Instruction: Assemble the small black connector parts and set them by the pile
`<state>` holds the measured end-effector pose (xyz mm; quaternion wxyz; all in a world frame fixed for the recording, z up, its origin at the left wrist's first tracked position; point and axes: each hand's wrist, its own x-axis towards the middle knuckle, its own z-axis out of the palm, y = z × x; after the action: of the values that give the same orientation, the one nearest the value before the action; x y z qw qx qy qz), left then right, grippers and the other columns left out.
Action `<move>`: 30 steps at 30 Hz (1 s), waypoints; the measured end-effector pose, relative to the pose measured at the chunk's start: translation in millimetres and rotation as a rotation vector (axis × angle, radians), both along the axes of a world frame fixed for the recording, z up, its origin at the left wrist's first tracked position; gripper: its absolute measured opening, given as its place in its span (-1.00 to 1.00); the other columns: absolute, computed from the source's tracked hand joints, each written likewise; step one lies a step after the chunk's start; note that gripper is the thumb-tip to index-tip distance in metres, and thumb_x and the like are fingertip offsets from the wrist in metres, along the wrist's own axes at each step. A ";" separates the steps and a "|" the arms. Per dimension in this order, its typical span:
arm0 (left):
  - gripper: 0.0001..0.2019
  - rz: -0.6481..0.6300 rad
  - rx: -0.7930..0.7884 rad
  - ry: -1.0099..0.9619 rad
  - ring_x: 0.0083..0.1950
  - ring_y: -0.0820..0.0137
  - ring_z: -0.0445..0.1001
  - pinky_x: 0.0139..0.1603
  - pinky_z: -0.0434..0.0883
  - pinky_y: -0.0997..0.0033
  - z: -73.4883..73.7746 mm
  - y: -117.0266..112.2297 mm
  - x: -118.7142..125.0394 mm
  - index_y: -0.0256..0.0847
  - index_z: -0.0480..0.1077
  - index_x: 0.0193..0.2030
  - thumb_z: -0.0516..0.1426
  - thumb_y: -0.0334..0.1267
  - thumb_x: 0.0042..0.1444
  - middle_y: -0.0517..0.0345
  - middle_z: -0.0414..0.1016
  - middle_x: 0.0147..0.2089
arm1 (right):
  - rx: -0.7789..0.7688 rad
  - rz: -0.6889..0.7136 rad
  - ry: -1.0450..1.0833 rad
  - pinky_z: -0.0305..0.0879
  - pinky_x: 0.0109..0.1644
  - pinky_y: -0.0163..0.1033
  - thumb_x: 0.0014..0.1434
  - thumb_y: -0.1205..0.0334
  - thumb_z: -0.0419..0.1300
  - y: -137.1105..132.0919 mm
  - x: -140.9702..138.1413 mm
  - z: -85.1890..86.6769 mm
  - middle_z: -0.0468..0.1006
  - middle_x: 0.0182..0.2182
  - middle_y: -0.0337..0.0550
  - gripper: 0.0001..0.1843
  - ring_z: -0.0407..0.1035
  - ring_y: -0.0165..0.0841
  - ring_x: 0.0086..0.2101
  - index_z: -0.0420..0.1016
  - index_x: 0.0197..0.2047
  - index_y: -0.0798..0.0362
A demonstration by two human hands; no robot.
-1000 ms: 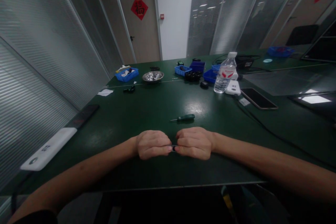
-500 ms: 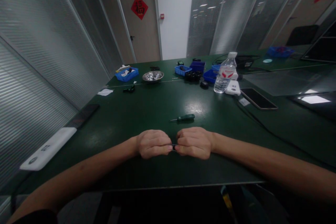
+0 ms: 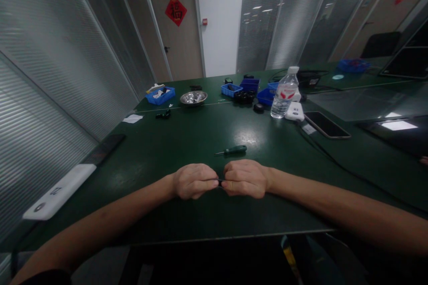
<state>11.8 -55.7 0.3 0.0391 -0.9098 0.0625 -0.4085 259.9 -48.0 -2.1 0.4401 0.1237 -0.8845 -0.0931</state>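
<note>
Both my fists rest on the dark green table near its front edge, knuckles up. My left hand and my right hand meet at their fingertips, pinching a small dark part between them. The part is mostly hidden by the fingers and too small to name. Just beyond my right hand lies a green-handled screwdriver, its tip pointing left.
Further back stand a water bottle, a steel bowl, several blue bins and black parts. A phone and a cable lie at the right. A white device sits on the left edge.
My hands stay pinched together and have hardly shifted; the view has drifted slightly.
</note>
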 end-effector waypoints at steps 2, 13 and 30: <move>-0.77 0.012 -0.023 0.045 -0.09 0.34 0.62 -0.08 0.62 0.32 -0.9 0.4 -2.8 -0.28 0.32 0.14 -0.01 -0.38 0.40 -0.07 0.58 -0.14 | 0.006 0.001 -0.009 0.54 -0.16 -0.19 0.22 0.43 0.29 -0.5 0.6 0.6 0.55 -0.31 -0.01 -0.79 0.50 -0.29 -0.27 0.53 -0.06 0.27; -0.66 0.084 -0.118 -0.110 -0.12 0.36 0.63 -0.10 0.63 0.39 -1.0 -2.1 2.9 -0.30 0.33 0.16 0.19 -0.46 0.26 -0.03 0.59 -0.13 | -0.115 -0.066 0.042 0.56 -0.16 -0.18 0.24 0.42 0.26 4.0 0.4 -2.9 0.60 -0.23 0.00 -0.54 0.53 -0.30 -0.22 0.35 0.20 0.21; -0.66 0.097 -0.246 -0.164 -0.19 0.37 0.64 -0.14 0.61 0.42 -3.2 -4.1 9.2 -0.30 0.39 0.07 0.24 -0.48 0.15 0.02 0.61 -0.21 | -0.176 -0.105 0.065 0.54 -0.21 -0.22 0.17 0.41 0.33 2.6 -2.6 -1.7 0.60 -0.26 -0.04 -0.50 0.53 -0.32 -0.26 0.36 0.16 0.20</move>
<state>21.0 -59.8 -2.9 -0.0481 -0.8732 -0.0357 -0.4837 257.3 -45.4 -3.8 0.4720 0.0352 -0.8799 -0.0420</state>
